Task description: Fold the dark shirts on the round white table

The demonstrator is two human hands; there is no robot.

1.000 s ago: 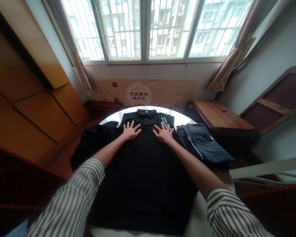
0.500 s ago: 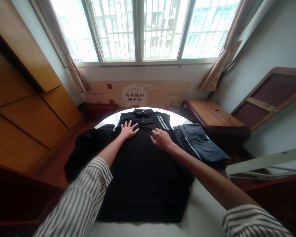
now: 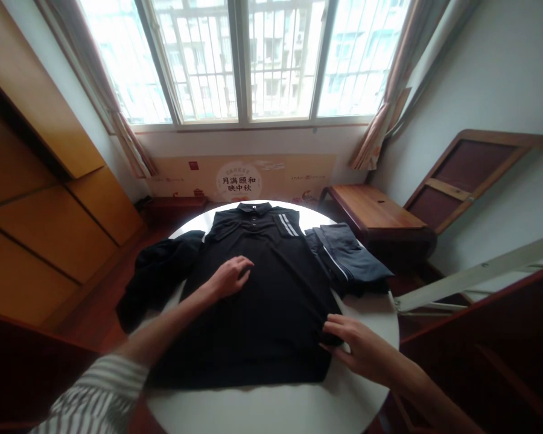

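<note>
A black polo shirt [image 3: 262,307] with a collar, a short button placket and two pale stripes on the chest lies spread flat, collar toward the window. Over its middle is my left hand [image 3: 230,277], fingers loosely bent and thumb apart, with nothing visible in it. At the shirt's lower right edge, my right hand [image 3: 355,343] has its fingers and thumb closed on the black fabric. Whether the left fingertips touch the cloth is hard to tell.
The shirt rests on a round white table [image 3: 271,413]. Crumpled black clothing [image 3: 165,271] hangs over its left edge. Folded dark grey garments [image 3: 350,256] lie on the right. Beyond stands a low wooden table [image 3: 375,208]; a pale metal bar [image 3: 479,271] is at right.
My left hand has left the upper chest and come nearer, its fingers now bent. My right hand has moved from the chest down to the lower right edge and taken hold there. The view has shifted.
</note>
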